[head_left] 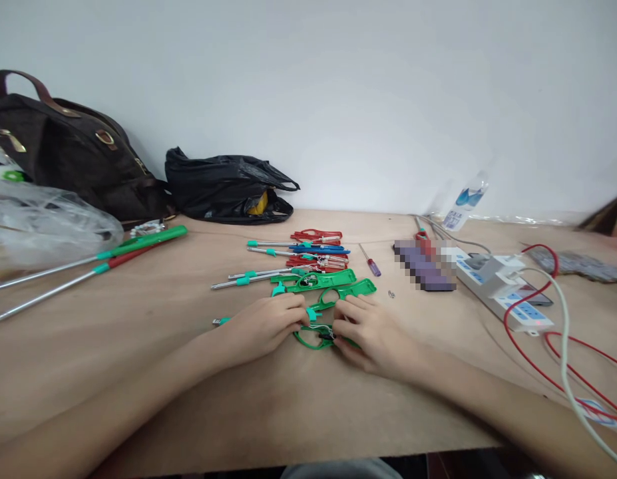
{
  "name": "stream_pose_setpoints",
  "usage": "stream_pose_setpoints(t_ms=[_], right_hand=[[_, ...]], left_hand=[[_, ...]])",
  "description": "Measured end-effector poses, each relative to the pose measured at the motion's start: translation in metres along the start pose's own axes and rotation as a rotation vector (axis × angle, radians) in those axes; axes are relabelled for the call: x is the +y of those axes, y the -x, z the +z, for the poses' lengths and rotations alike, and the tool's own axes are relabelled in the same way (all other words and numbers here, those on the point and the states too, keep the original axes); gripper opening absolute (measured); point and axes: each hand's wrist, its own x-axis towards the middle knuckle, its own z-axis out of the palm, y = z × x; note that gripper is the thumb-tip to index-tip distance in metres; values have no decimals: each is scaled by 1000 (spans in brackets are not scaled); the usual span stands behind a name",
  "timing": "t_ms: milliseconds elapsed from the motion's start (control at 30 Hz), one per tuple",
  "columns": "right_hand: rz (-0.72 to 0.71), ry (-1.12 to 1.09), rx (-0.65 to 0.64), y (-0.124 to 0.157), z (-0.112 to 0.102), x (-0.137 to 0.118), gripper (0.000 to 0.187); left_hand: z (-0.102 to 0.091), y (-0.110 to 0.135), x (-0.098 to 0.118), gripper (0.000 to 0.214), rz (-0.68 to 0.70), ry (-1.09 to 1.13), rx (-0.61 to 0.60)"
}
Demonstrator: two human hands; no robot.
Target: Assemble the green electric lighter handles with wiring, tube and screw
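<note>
Both hands work at an opened green long-nosed lighter (pixel 308 341) lying nearest the table's front, its finger ring and thin white wires showing. My left hand (pixel 273 324) is closed, fingertips pinched on the lighter's front end beside a teal collar; its metal tube passes under the hand. My right hand (pixel 375 332) has its fingers closed on a small black part (pixel 327 336) in the casing. The rest of that casing is hidden under the right hand. Just behind lie a green half shell (pixel 358 289) and another opened green lighter (pixel 333 279).
Farther back lie red lighter casings (pixel 315 235), a blue lighter (pixel 313 249) and a purple-handled screwdriver (pixel 373 267). A phone (pixel 428 266), power strip (pixel 528 313), cables and bottle (pixel 465 201) stand right. At left are long lighters (pixel 148 243), a backpack (pixel 78 153) and bags (pixel 218 186).
</note>
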Motion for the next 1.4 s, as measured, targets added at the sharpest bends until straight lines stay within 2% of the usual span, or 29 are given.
stream_pose_setpoints(t_ms=[233, 567, 800, 1000, 1400], right_hand=[[84, -96, -102, -2, -3, 0, 14], [173, -188, -128, -3, -1, 1, 10], [287, -274, -81, -2, 0, 1, 9], [293, -327, -42, -2, 1, -1, 11], [244, -284, -66, -2, -2, 4, 9]], left_hand=[[0, 0, 2, 24, 22, -23, 11], [0, 0, -1, 29, 89, -70, 37], [0, -1, 1, 28, 94, -82, 43], [1, -2, 1, 28, 105, -103, 46], [6, 0, 2, 28, 30, -93, 47]])
